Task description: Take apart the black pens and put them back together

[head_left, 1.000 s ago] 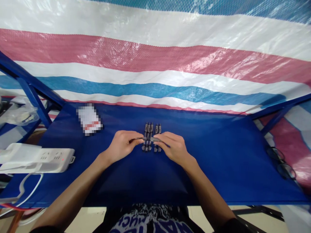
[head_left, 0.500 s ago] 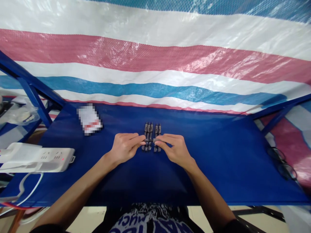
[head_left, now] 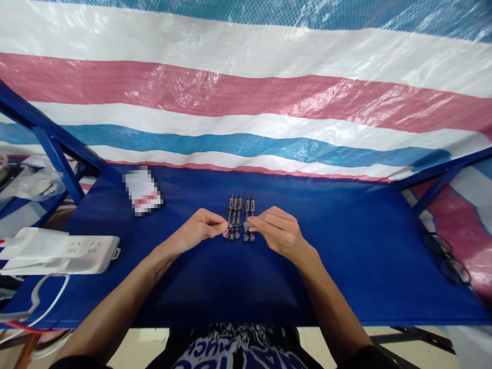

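Note:
Between my two hands a slim, dark pen-like piece (head_left: pixel 237 225) lies level, with a thicker grey end to the right. My left hand (head_left: pixel 198 228) pinches its left tip between thumb and fingers. On the grey end, my right hand (head_left: pixel 280 230) is closed with thumb and forefinger. Just under and behind it, similar pen-like pieces lie side by side on the table, slotted grey ends pointing away from me. Three form a left group (head_left: pixel 236 203) and two a right group (head_left: pixel 250 205). My fingers and the held piece partly cover their middles.
The blue table (head_left: pixel 365 246) has a striped plastic sheet (head_left: pixel 246 92) along its back. A blurred white and red pack (head_left: pixel 142 190) sits at the back left, a white power strip (head_left: pixel 82 253) with cables at the left, and eyeglasses (head_left: pixel 448 259) near the right edge.
My left hand has turned and drawn slightly left and down, baring more of the dark part of the held piece. My right hand has rolled over a little, its knuckles now higher.

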Demonstrator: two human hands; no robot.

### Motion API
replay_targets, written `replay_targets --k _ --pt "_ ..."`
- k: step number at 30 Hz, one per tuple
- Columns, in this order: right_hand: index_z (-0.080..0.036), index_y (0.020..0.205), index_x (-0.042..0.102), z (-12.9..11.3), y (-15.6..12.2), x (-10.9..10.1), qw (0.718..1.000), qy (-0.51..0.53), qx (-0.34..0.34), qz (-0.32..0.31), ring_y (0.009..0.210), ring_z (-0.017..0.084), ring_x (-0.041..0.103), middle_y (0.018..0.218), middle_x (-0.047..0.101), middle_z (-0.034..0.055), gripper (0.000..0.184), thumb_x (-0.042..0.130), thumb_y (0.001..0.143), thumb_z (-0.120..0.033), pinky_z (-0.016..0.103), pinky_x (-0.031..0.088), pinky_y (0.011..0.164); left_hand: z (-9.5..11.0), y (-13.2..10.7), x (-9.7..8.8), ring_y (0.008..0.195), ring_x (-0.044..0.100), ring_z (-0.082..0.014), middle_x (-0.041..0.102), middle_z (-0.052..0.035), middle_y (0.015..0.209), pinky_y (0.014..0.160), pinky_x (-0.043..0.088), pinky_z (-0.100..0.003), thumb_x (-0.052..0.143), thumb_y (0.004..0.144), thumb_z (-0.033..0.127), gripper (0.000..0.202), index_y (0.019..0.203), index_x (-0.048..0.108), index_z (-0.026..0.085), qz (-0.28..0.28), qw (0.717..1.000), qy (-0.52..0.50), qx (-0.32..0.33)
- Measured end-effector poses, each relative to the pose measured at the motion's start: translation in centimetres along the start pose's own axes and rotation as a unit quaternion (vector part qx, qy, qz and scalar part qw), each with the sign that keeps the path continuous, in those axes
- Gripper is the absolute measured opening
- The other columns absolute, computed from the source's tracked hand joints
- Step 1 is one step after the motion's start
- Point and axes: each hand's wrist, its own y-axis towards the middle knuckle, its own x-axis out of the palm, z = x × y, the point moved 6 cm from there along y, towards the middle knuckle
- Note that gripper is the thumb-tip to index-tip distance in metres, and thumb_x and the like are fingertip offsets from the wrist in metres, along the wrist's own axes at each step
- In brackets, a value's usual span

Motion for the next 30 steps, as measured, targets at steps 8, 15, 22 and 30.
replay_targets --k 8,15,22,30 --pt "-0.025 0.088 0.075 4.4 -0.6 -4.3 0.954 0.161 0.228 0.113 0.073 0.018 0.068 0.082 0.073 0.0022 0.015 0.068 0.080 -0.014 0.034 0.055 0.066 -2.0 -0.4 -4.8 0.043 0.033 -0.0075 0.039 0.0049 0.051 0.043 0.024 -0.020 0.048 0.086 0.042 0.030 0.076 0.059 0.016 0.278 0.957 0.076 -0.015" --pt "-0.026 0.091 0.075 4.0 1.0 -3.0 0.926 0.312 0.183 0.107 0.071 0.015 0.063 0.079 0.071 0.0021 0.027 0.074 0.072 -0.007 0.030 0.050 0.060 -1.8 -0.4 -2.5 0.065 0.063 -0.0152 0.069 0.0000 0.074 0.060 0.035 -0.023 0.043 0.093 0.038 0.026 0.102 0.060 0.021 0.324 0.872 0.363 -0.050" --pt "-0.021 0.088 0.069 6.1 1.8 -0.8 0.918 0.318 0.238 0.006 0.072 0.015 0.062 0.081 0.066 0.0031 0.009 0.068 0.080 -0.022 0.029 0.050 0.065 -2.4 -0.1 -2.3 0.068 0.064 -0.0183 0.070 -0.0003 0.072 0.054 0.025 -0.025 0.043 0.093 0.041 0.027 0.097 0.063 0.023 0.324 0.816 0.472 -0.082" --pt "-0.017 0.083 0.065 11.2 3.7 5.3 0.938 -0.087 0.257 -0.216 0.074 0.017 0.061 0.080 0.069 0.0040 0.007 0.059 0.080 -0.015 0.027 0.043 0.067 -3.1 0.3 -2.3 0.066 0.062 -0.0166 0.067 0.0001 0.068 0.055 0.023 -0.025 0.044 0.092 0.041 0.030 0.080 0.064 0.021 0.312 0.817 0.474 -0.100"
